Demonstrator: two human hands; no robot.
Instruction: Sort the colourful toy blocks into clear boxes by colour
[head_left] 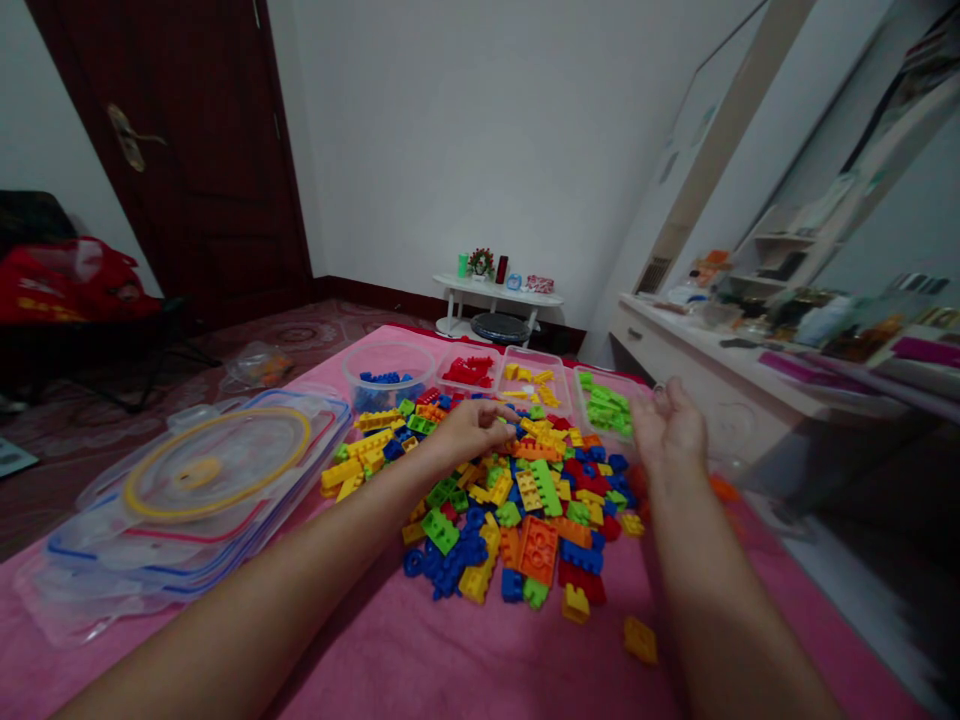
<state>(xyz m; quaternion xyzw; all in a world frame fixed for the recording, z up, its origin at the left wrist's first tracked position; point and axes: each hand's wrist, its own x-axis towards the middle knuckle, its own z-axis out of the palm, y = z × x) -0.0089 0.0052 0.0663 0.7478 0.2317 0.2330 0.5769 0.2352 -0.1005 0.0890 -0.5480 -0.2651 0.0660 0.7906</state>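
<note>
A heap of loose plastic bricks (525, 500) in red, blue, yellow, green and orange lies on a pink cloth (450, 660). My left hand (472, 428) hovers over the back of the heap, fingers pinched together; what they hold is hidden. My right hand (670, 432) is raised at the heap's right edge, beside the tub of green bricks (604, 405). Its fingers curl on what looks like the rim of a clear plastic container (757, 460). Behind the heap stand a round tub of blue bricks (386, 375), a box of red bricks (469, 370) and a box of yellow bricks (532, 380).
A stack of clear lids (202, 480) with coloured rims lies left of the heap. A white dresser (720, 350) crowded with bottles stands at the right. A small white table (495, 290) is by the far wall, and a dark door (195, 150) at the left.
</note>
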